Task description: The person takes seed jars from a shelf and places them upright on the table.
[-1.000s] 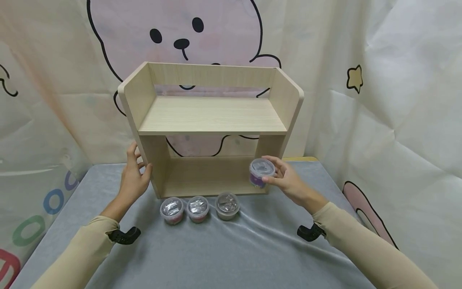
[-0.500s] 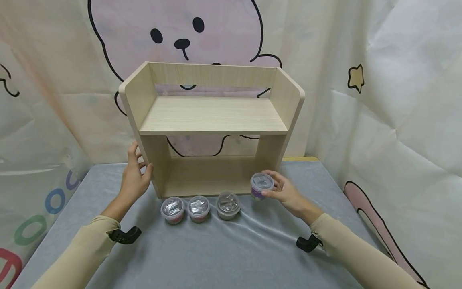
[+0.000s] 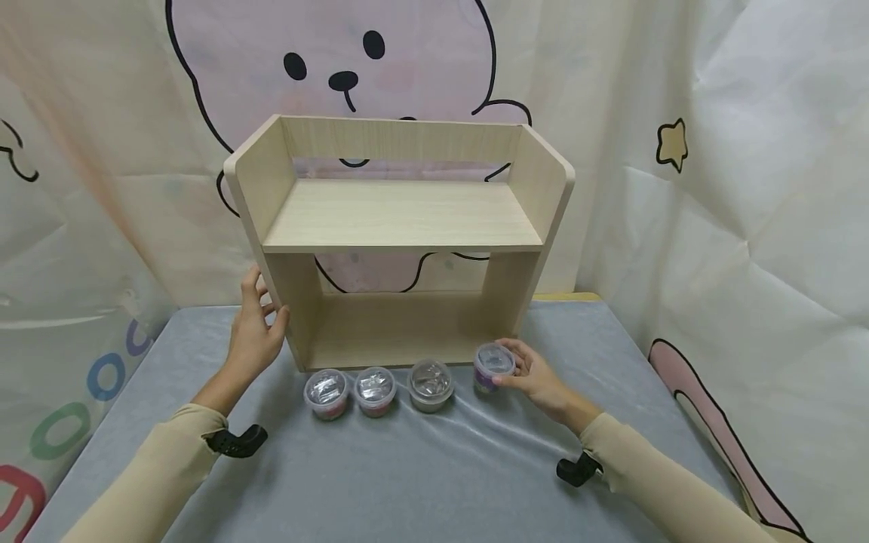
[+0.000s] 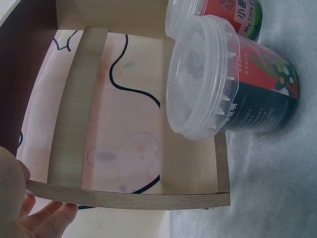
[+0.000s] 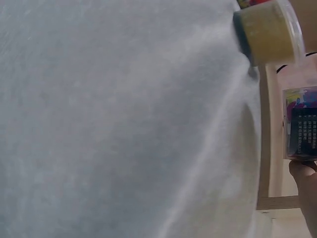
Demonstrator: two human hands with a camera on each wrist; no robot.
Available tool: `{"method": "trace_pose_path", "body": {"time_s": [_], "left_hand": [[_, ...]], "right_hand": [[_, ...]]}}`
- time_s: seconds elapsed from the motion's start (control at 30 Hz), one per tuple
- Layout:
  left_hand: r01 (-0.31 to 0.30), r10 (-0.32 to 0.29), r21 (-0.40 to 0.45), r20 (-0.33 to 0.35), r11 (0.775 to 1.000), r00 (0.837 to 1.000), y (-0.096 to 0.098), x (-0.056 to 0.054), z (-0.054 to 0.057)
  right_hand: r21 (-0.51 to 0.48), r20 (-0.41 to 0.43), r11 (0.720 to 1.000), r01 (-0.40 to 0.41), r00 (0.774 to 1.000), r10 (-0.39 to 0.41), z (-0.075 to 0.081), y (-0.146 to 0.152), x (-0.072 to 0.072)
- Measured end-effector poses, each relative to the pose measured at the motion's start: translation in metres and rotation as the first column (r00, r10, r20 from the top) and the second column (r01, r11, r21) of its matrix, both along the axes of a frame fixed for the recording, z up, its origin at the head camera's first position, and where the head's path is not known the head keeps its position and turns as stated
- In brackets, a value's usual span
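My left hand (image 3: 254,335) grips the left side panel of a pale wooden two-tier shelf (image 3: 400,215), thumb at the front edge and fingers on its outer face. In the left wrist view its fingertips (image 4: 54,218) curl at the panel's edge. My right hand (image 3: 539,381) pinches a small clear plastic tub (image 3: 493,362) with a purple band, thumb in front and fingers behind. It hangs close over the cloth by the shelf's lower right front corner. The tub's dark printed label (image 5: 303,131) shows in the right wrist view.
Three lidded tubs stand in a row before the shelf: a left one (image 3: 327,390), a middle one (image 3: 375,390) and a right one (image 3: 431,385), yellowish inside. Grey-blue cloth (image 3: 421,475) covers the table. A printed curtain (image 3: 760,188) hangs behind and beside it.
My right hand has brought the purple-banded tub down and forward from the shelf's lower right opening to just before its front edge. My left hand stays on the side panel.
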State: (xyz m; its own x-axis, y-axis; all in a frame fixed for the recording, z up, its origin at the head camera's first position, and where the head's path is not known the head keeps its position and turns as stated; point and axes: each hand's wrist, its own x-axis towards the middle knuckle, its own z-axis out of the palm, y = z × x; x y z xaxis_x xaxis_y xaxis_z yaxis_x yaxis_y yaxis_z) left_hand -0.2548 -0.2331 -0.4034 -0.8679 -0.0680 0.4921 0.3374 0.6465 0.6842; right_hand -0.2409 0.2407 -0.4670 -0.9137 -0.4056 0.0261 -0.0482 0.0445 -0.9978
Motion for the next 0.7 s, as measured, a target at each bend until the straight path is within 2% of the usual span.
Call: {"method": "trace_pose_path", "body": {"time_s": [0.23,0.47,0.7], "left_hand": [[0.005,-0.005,0.001,-0.013,1.0,1.0,0.001,0.0,0.0],[0.002,-0.002,-0.002,-0.012,1.0,1.0,0.002,0.0,0.0],[-0.004,0.004,0.0,0.0,1.0,1.0,0.002,0.0,0.0]], "right_hand": [[0.013,0.009,1.0,-0.019,1.0,0.019,-0.013,0.002,0.0],[0.061,0.073,0.997,-0.051,0.996,0.046,-0.017,0.006,0.002],[0.074,0.069,0.995,-0.065,0.996,0.059,-0.022,0.007,0.002]]}}
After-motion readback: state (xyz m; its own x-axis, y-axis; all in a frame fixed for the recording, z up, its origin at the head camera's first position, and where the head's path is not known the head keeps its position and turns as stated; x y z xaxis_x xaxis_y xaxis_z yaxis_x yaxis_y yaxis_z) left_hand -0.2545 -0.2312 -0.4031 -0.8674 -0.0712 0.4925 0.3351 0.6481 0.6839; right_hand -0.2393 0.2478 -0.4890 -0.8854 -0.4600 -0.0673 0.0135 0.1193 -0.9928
